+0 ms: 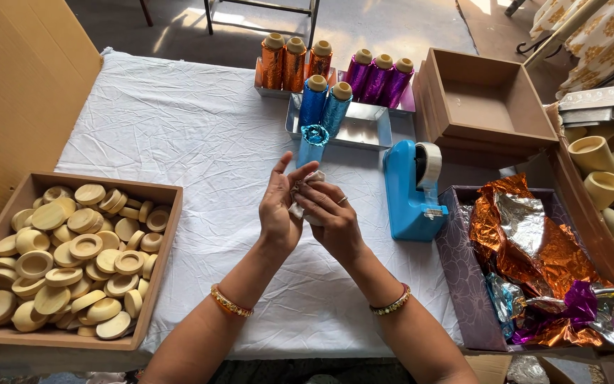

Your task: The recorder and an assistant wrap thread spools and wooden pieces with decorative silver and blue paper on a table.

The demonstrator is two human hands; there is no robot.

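Note:
My left hand [278, 210] and my right hand [330, 219] meet above the white cloth, both closed around a small pale object [305, 193] that the fingers mostly hide. Just beyond the fingertips stands a blue foil-wrapped cup [313, 144], open end up. A blue tape dispenser [412, 190] with a white tape roll stands to the right of my right hand. Both wrists wear beaded bangles.
A wooden tray [162, 235] at left holds several cream round lids. Foil-wrapped tubes, orange [294, 62], purple [378, 75] and blue [325, 101], stand on metal trays at the back. An empty brown box [488, 99] sits back right. A box of crumpled foil sheets [534, 242] and plain cream cups [605, 178] are at right.

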